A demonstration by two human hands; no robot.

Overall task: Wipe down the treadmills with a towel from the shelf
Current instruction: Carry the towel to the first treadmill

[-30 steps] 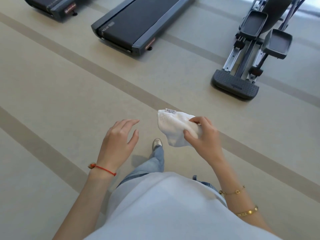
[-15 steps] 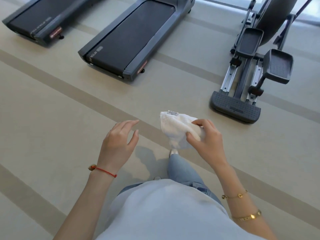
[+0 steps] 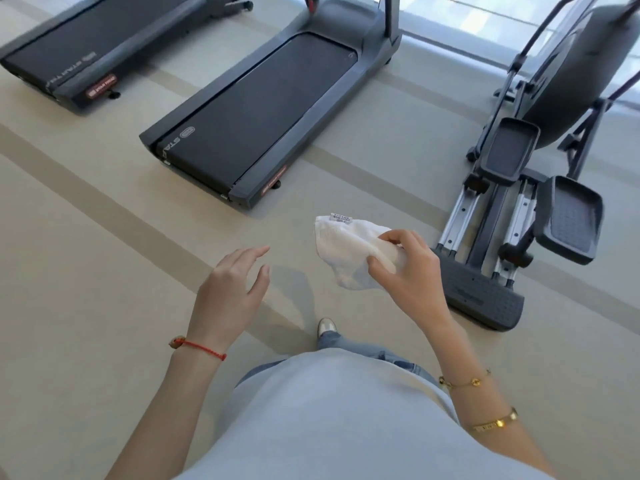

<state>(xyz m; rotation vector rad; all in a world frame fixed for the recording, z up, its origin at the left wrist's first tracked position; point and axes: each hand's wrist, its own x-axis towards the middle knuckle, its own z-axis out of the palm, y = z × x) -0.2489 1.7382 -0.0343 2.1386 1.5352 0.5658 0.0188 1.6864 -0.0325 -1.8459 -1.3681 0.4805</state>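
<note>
My right hand [image 3: 408, 271] grips a small white towel [image 3: 343, 251] at waist height, a label showing on its top edge. My left hand [image 3: 232, 289] hovers beside it with fingers relaxed, holding nothing and apart from the towel. Ahead on the floor lies a dark grey treadmill [image 3: 263, 116], its rear end nearest me. A second treadmill [image 3: 69, 60] lies further left. Neither hand touches a treadmill.
An elliptical trainer [image 3: 519, 209] with two foot pedals stands at the right, its rear base close to my right hand. The beige floor [image 3: 86, 271] has darker stripes running diagonally. My shoe [image 3: 327, 325] is stepping forward below the towel.
I have walked forward: both treadmills and the elliptical have come nearer and lower in view. My hands keep the same pose, the right one still holding the towel.
</note>
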